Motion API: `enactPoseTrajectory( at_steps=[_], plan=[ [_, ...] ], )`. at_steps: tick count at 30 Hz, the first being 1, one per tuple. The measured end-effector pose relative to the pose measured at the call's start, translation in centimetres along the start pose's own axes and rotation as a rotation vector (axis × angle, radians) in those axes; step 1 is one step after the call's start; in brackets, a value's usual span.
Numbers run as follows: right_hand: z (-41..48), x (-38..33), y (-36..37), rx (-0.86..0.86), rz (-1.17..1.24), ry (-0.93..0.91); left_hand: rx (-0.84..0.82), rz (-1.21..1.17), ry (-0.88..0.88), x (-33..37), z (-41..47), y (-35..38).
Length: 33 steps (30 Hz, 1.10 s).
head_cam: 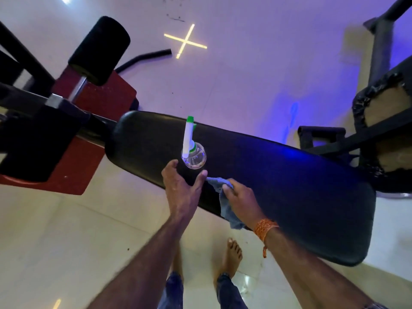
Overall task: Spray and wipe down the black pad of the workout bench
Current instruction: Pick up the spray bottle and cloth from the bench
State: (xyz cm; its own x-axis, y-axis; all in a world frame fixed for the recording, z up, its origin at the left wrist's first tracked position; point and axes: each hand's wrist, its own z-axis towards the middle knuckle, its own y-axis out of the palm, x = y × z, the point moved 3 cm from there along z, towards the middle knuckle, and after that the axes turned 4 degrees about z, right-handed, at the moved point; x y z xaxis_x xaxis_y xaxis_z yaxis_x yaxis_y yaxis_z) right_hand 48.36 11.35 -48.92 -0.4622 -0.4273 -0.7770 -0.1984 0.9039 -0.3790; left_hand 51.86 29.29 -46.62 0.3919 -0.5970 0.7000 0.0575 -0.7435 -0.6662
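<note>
Head view, looking down.

Left hand (181,184): fingers spread and curved, thumb and forefinger apart, gripping nothing. It sits just short of the bottle, palm toward it; whether a fingertip touches the bottle's base cannot be told.

Bottle (194,156): clear spray bottle, upright on the pad, directly beyond the left hand's open span. White trigger head with a green nozzle tip, pointing away from the person.

Right hand (240,198): clenched on the cloth, knuckles up, just to the right of the left hand; the two thumbs are near but apart. An orange thread band (265,228) circles the wrist.

Cloth (225,204): grey-blue, bunched under the right palm. One corner pokes out toward the left thumb; the rest hangs over the pad's near edge below the hand.

Pad (289,186): black, long, running diagonally from upper left to lower right. Both hands work at its near edge, about midway along; most of its length extends rightward past the right hand. Blue light glints on its far side.

Beyond the bottle, upper left: black foam roller (100,52) on the bench frame, red plates beneath.

Below the hands: bare feet (231,257) on pale floor tile.
</note>
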Motion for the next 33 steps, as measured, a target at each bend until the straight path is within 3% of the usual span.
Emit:
enactPoseTrajectory(
  at_steps=[4,10,18,24,33],
  plan=[
    [-0.7,-0.3,-0.9,0.061,0.362,0.101,-0.03,-0.212,-0.007,2.6,4.5,1.0],
    [-2.5,-1.4,-1.6,0.185,0.364,0.109,-0.014,-0.214,-0.026,5.3,5.0,0.2],
    [-16.3,-7.6,-4.8,0.314,0.373,0.084,-0.08,-0.264,-0.075,10.8,-8.5,-10.1],
    [-28.7,-11.7,-6.3,0.363,0.429,0.019,-0.199,-0.278,0.114,14.8,-17.9,-18.8],
    [-43.0,-15.1,-5.4,0.556,0.426,-0.113,-0.199,-0.371,0.269,16.0,-28.4,-27.8]
  ],
)
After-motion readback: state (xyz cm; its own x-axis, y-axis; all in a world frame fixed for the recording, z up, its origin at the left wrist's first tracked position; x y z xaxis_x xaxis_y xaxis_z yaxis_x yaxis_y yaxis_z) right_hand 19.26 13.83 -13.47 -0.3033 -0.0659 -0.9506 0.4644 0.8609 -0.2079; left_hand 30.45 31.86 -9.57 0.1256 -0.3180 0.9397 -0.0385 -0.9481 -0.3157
